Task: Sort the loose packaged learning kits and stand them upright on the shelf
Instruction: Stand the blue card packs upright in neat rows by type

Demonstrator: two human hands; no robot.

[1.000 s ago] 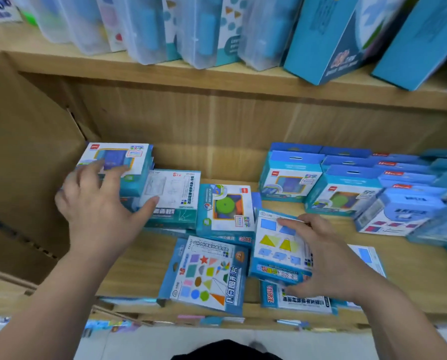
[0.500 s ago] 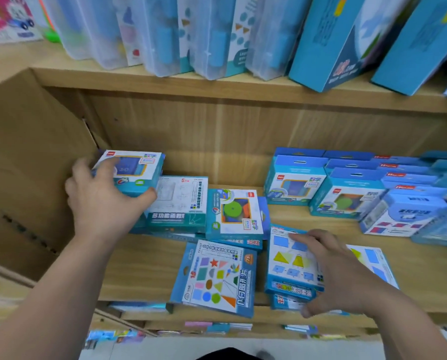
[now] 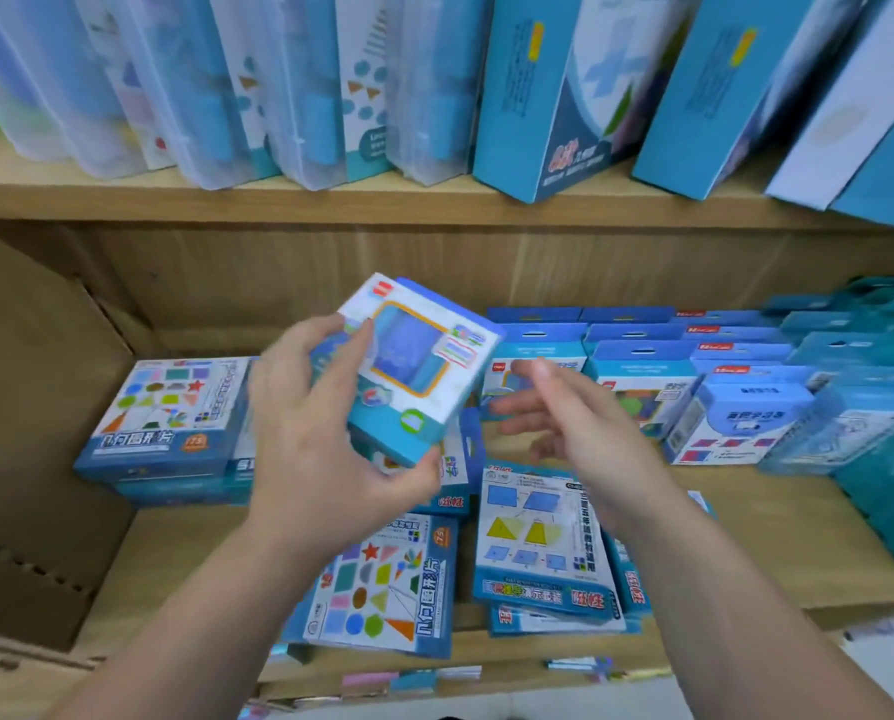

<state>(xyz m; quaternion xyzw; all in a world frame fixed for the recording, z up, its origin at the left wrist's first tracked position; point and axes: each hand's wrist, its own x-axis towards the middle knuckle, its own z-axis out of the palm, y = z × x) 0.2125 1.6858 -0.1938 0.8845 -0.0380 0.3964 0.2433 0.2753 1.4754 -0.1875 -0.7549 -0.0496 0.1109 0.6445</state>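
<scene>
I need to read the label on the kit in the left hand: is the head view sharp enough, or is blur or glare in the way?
Head view: the held kit and the right hand are motion-smeared, small print unreadable; head view: the flat shapes kit at the front reads sharper; head view: lighting even, no harsh glare, wide-angle bend tilts the upper-shelf boxes.

Left hand (image 3: pixel 320 439) grips a kit box (image 3: pixel 416 356) aloft; right hand (image 3: pixel 580 428) hovers open just beside.

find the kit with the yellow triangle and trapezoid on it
Head view: the yellow-triangle kit lies flat on the lower shelf, right of centre, beside the coloured-shapes kit, below the right hand.
</scene>
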